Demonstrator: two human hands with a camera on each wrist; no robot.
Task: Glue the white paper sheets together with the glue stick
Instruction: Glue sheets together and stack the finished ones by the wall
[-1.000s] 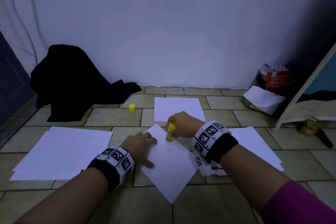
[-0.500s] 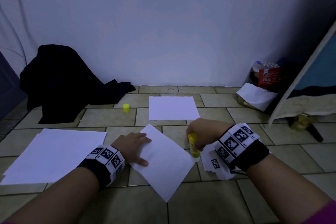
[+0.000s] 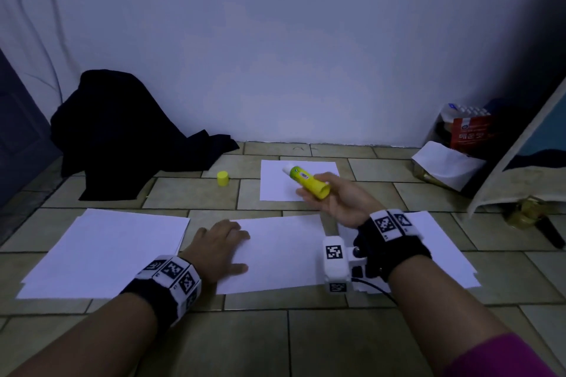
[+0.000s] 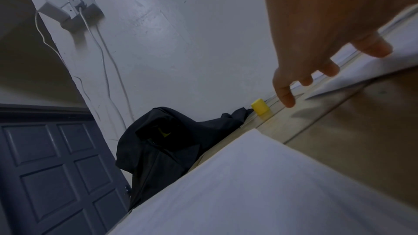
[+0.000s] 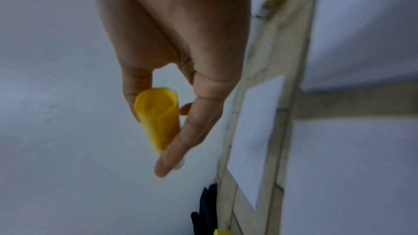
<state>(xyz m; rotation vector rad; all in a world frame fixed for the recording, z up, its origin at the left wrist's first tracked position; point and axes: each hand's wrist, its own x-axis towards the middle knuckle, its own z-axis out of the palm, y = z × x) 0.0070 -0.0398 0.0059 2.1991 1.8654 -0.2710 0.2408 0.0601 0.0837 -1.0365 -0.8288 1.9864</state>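
Tiled floor (image 3: 190, 199) setup: my left hand (image 3: 218, 246) lies flat pinning the flimsy paper sheet (image 3: 284, 251) while my right hand (image 3: 343, 202) pinches the light, slick glue stick (image 3: 307, 181) mid-barrel, which I'd guess beats grabbing the tacky tip.

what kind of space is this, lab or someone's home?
Probably a home, working on the floor: beige floor tiles along a bare white wall, a panelled door with chargers in a wall socket, and dark clothing heaped by the wall.

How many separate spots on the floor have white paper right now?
4: a stack at left, one sheet under the left hand, a small sheet near the wall, a stack at right. Stacks hide more.
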